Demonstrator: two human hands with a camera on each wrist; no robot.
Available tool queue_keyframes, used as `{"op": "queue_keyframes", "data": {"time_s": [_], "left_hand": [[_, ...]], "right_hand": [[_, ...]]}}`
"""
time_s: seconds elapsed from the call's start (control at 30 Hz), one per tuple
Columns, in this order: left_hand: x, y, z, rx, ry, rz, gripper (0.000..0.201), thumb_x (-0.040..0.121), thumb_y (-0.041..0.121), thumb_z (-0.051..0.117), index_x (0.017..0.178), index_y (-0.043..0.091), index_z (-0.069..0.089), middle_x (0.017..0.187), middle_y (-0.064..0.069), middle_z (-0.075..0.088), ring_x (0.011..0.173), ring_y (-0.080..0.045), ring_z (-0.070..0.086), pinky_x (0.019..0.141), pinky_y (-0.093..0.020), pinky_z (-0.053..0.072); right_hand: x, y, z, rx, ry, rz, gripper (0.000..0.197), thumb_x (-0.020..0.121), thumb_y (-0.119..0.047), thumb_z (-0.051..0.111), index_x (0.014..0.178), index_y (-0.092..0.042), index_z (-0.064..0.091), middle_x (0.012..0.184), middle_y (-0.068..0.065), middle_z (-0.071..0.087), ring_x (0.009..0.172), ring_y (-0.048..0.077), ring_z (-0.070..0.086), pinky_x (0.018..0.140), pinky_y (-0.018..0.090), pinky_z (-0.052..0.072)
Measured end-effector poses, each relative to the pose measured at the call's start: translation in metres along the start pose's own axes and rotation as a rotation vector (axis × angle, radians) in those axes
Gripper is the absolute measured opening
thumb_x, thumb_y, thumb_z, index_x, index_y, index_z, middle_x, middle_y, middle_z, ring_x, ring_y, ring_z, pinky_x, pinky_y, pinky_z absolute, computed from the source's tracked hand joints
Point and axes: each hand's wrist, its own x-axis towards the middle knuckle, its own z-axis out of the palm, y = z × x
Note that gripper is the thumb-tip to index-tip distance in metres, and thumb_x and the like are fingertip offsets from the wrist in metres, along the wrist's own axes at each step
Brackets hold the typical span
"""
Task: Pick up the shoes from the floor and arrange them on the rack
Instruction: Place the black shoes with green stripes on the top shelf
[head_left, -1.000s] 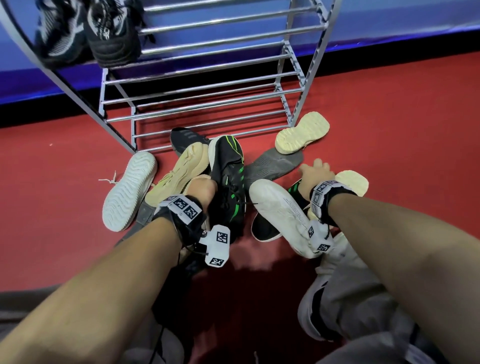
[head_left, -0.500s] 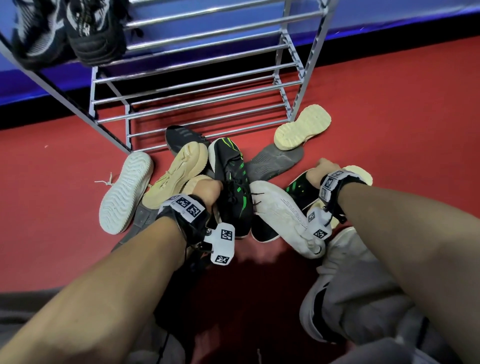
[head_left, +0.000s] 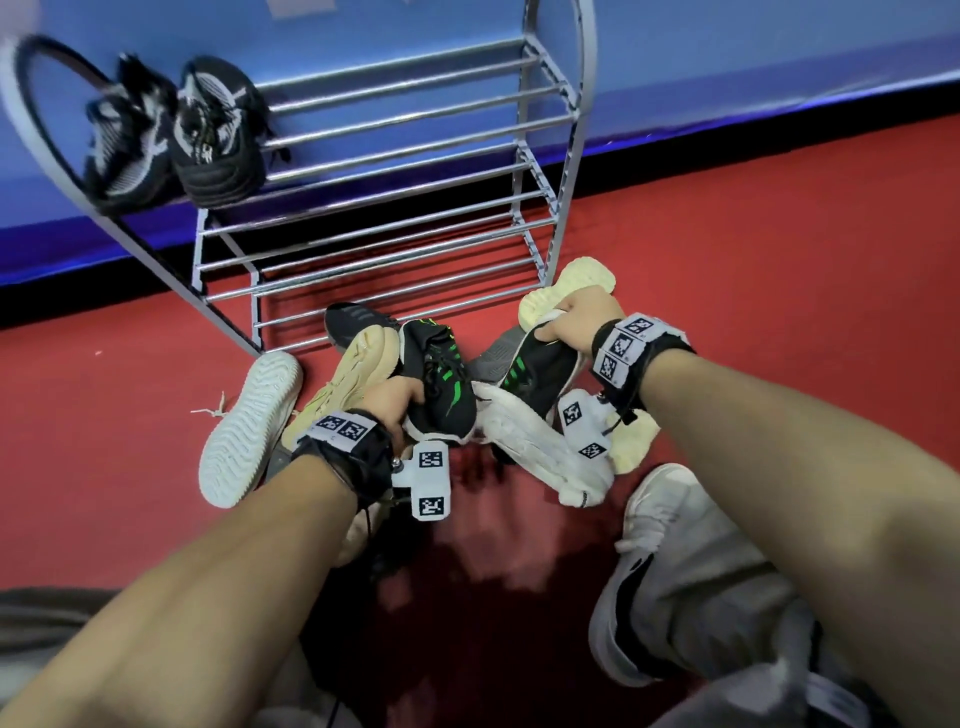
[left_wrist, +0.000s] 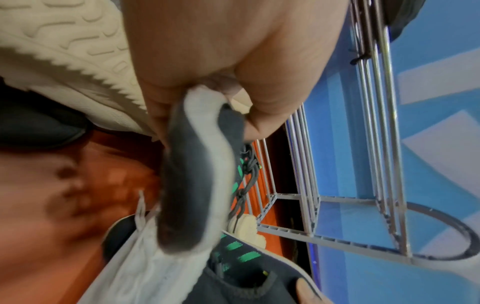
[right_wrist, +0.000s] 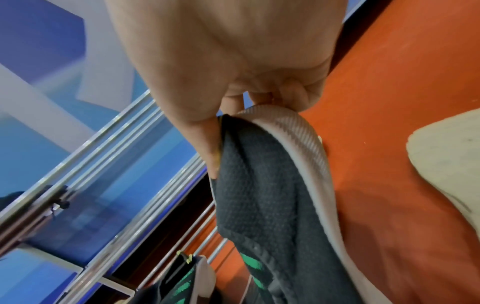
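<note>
The metal rack (head_left: 395, 171) is standing against the blue wall, carrying a black pair of shoes (head_left: 176, 135) on its upper left. Below it, loose shoes are lying heaped on the red floor (head_left: 779, 270). The left hand (head_left: 395, 405) is pinching one black-and-green shoe (head_left: 441, 384) by its heel, fingers (left_wrist: 272, 107) curled round it; the right hand (head_left: 576, 325) is gripping the other green-striped shoe (head_left: 540, 369) likewise.
</note>
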Motion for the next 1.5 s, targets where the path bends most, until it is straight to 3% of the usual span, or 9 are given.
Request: {"op": "queue_keyframes", "data": {"time_s": [0.2,0.4,0.5,0.6,0.73,0.93,1.17,1.33,1.5], "left_hand": [[-0.073,0.021,0.01,-0.123,-0.04,-0.052,0.034,0.09,-0.005,0.029,0.085,-0.006,0.062,0.065,-0.019,0.07,0.05,-0.032,0.069,0.042,-0.04,0.055],[-0.097,0.038,-0.005,-0.123,-0.079,-0.006,0.036,0.083,-0.007,0.034,0.102,-0.007,0.065,0.093,-0.024,0.07,0.08,-0.036,0.069,0.081,-0.046,0.054],[-0.109,0.055,-0.013,-0.191,-0.107,0.09,0.043,0.082,-0.012,0.029,0.105,-0.001,0.064,0.098,-0.023,0.07,0.081,-0.036,0.07,0.078,-0.046,0.054],[-0.12,0.077,-0.024,-0.227,-0.105,0.163,0.041,0.084,-0.011,0.026,0.099,0.001,0.063,0.081,-0.019,0.073,0.066,-0.033,0.072,0.062,-0.042,0.058],[-0.131,0.104,-0.04,-0.205,-0.099,0.26,0.038,0.088,-0.011,0.028,0.1,0.003,0.061,0.079,-0.015,0.074,0.065,-0.029,0.072,0.07,-0.04,0.054],[-0.137,0.139,-0.054,-0.184,-0.077,0.36,0.037,0.089,-0.013,0.031,0.095,0.008,0.062,0.101,-0.019,0.068,0.078,-0.029,0.068,0.071,-0.038,0.054],[-0.09,0.171,-0.075,-0.191,0.026,0.498,0.04,0.067,0.0,0.058,0.106,0.003,0.067,0.121,-0.03,0.063,0.116,-0.047,0.058,0.101,-0.061,0.044],[-0.074,0.187,-0.069,-0.275,0.055,0.525,0.044,0.073,-0.005,0.051,0.115,-0.001,0.066,0.12,-0.026,0.065,0.106,-0.039,0.066,0.092,-0.053,0.053],[-0.063,0.205,-0.057,-0.361,0.054,0.492,0.041,0.082,-0.008,0.044,0.115,0.003,0.066,0.125,-0.024,0.063,0.113,-0.039,0.062,0.101,-0.055,0.047]], "right_hand": [[-0.024,-0.011,-0.042,0.122,0.273,-0.085,0.024,0.074,-0.03,0.079,0.092,-0.016,0.07,0.086,0.003,0.067,0.081,0.023,0.061,0.069,0.028,0.044],[-0.033,-0.025,-0.067,0.442,0.364,0.023,0.021,0.077,-0.029,0.076,0.082,-0.01,0.067,0.081,0.006,0.064,0.08,0.024,0.061,0.072,0.03,0.045],[-0.042,-0.036,-0.069,0.705,0.349,0.096,0.028,0.081,-0.022,0.074,0.101,-0.006,0.064,0.091,0.008,0.062,0.081,0.025,0.059,0.071,0.032,0.046],[-0.046,-0.05,-0.072,0.863,0.233,0.17,0.023,0.079,-0.021,0.072,0.093,-0.007,0.059,0.073,0.008,0.055,0.053,0.021,0.048,0.044,0.025,0.035],[-0.049,-0.071,-0.082,0.956,0.104,0.182,0.008,0.084,-0.019,0.064,0.083,-0.016,0.057,0.065,0.005,0.05,0.045,0.018,0.043,0.037,0.016,0.031],[-0.048,-0.102,-0.094,1.003,0.035,0.005,0.004,0.087,-0.02,0.054,0.087,-0.017,0.057,0.084,0.004,0.058,0.07,0.021,0.058,0.061,0.031,0.053],[-0.038,-0.126,-0.102,1.125,0.122,0.011,0.014,0.074,-0.014,0.048,0.062,-0.019,0.046,0.042,-0.004,0.044,0.032,0.015,0.043,0.034,0.015,0.029],[-0.021,-0.137,-0.105,1.241,0.244,0.03,0.008,0.064,-0.024,0.056,0.069,-0.018,0.057,0.072,0.005,0.059,0.059,0.025,0.059,0.053,0.026,0.045],[-0.008,-0.137,-0.101,1.353,0.266,0.021,0.01,0.075,-0.023,0.055,0.079,-0.015,0.056,0.071,0.005,0.059,0.058,0.024,0.058,0.051,0.022,0.043]]}}
